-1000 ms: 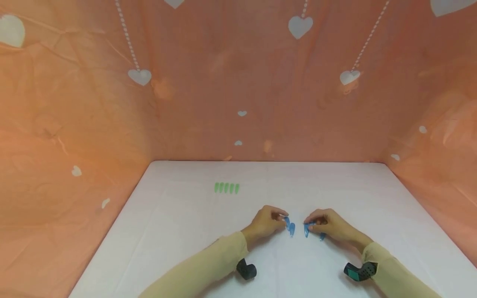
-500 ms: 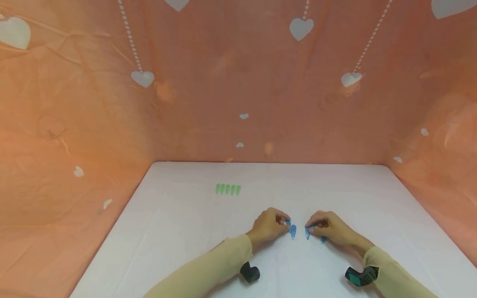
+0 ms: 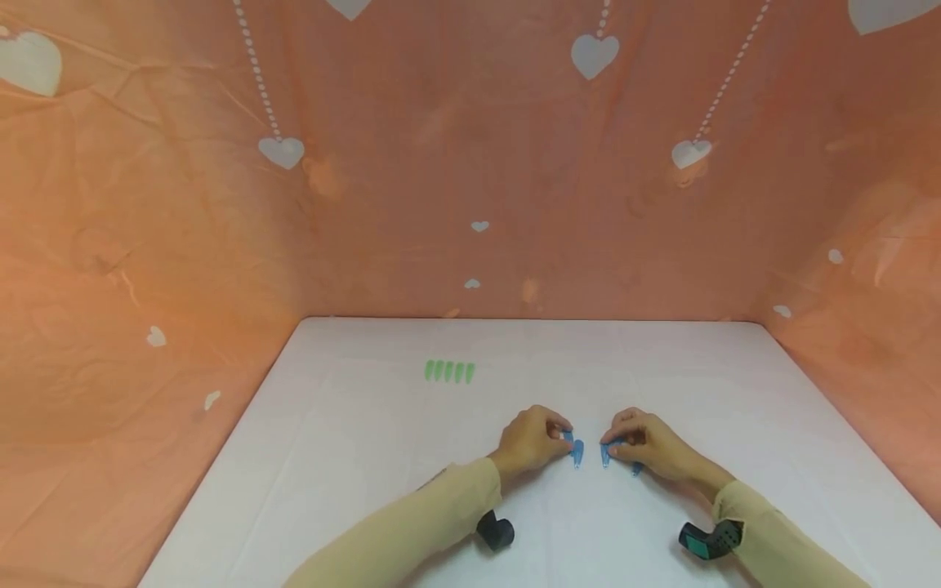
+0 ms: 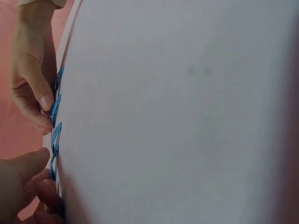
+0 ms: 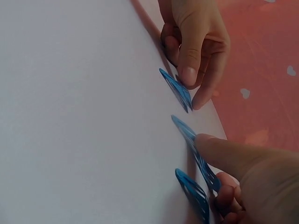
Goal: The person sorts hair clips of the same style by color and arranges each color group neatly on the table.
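Observation:
Blue snap hair clips lie in a loose row on the white table (image 3: 353, 425). My left hand (image 3: 531, 441) pinches the leftmost clip (image 3: 568, 437) between thumb and fingers, and its thumb covers part of it. Just to the right of those fingertips lies another blue clip (image 3: 578, 453). My right hand (image 3: 650, 445) holds a blue clip (image 5: 183, 127) between thumb and fingers; the thumb hides its middle. One more blue clip (image 5: 191, 192) is close beside this hand, partly under it in the head view. The two hands face each other with a small gap.
Several green hair clips (image 3: 449, 371) form a neat row farther back, left of the hands. Black wrist devices (image 3: 495, 531) hang under both sleeves. An orange cloth wall (image 3: 529, 204) with white hearts surrounds the table's back and sides.
My left hand has shifted slightly right, and its thumb now covers more of the leftmost blue hair clip. My right hand and the green hair clips stay about where they were.

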The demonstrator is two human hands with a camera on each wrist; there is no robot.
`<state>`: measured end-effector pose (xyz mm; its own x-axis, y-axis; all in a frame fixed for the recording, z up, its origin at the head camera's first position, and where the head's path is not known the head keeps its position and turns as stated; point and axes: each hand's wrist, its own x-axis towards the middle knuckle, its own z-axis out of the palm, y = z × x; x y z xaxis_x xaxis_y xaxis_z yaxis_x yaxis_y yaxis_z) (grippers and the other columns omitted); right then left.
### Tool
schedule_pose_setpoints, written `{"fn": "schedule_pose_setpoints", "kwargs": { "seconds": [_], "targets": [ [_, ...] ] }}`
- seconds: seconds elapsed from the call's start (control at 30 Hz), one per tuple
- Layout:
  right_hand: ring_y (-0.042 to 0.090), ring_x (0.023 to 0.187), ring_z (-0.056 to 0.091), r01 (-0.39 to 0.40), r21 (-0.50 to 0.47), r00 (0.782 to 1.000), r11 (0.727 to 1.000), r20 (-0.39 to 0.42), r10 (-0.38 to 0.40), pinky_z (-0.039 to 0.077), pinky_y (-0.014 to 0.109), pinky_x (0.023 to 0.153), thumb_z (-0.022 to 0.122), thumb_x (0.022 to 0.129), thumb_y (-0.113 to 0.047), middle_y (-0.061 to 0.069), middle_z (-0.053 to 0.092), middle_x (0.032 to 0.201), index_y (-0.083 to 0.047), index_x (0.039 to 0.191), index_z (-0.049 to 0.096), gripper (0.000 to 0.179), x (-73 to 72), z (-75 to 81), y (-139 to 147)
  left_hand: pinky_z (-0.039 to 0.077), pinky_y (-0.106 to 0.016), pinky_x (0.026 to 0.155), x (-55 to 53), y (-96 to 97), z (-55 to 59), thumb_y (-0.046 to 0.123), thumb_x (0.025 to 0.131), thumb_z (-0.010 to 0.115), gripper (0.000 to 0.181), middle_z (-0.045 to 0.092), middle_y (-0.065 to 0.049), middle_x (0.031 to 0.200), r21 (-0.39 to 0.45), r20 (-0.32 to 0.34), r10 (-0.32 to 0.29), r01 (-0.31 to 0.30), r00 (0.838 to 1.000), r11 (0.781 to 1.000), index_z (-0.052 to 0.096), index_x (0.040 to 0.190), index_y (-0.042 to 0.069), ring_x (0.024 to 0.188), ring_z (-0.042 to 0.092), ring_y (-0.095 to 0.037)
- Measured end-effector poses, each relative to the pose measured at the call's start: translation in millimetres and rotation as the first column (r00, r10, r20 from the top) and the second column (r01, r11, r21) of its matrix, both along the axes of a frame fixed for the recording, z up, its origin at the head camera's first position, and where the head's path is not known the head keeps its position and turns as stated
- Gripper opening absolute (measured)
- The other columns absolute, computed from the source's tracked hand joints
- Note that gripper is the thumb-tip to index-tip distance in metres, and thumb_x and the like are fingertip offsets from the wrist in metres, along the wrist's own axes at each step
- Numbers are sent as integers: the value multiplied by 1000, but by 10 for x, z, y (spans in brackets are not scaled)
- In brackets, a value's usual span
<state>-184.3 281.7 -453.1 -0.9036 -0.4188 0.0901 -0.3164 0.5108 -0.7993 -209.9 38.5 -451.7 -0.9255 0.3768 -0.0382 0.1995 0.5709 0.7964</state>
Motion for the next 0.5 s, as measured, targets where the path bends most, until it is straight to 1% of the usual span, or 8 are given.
{"fn": "schedule_pose_setpoints", "kwargs": {
  "seconds": [0.17,0.37,0.5],
  "targets": [
    [6,90,44,1,13,1000,1000,24,-1,37,22,75,72,92,-8,8,58,104,-6,102,78,12,-10,27,-8,34,-20,61,-21,31,14,20,82,83,20,54,11,68,-77,-42,-13,10,999,997,79,101,15,63,46,-4],
    [5,91,44,14,29,999,999,42,-15,37,21,75,72,91,-9,9,57,106,-6,102,78,12,-9,43,-21,36,-21,65,-20,75,47,22,81,83,22,54,12,71,-184,-117,-38,16,992,983,77,101,17,66,47,-4],
    [4,91,44,24,44,999,999,39,-26,37,21,76,72,91,-9,8,58,107,-6,101,78,12,4,45,-27,36,-21,66,1,122,65,19,81,81,21,54,13,71,-222,-132,-57,27,990,975,77,101,18,66,48,-4]
  ]
}}
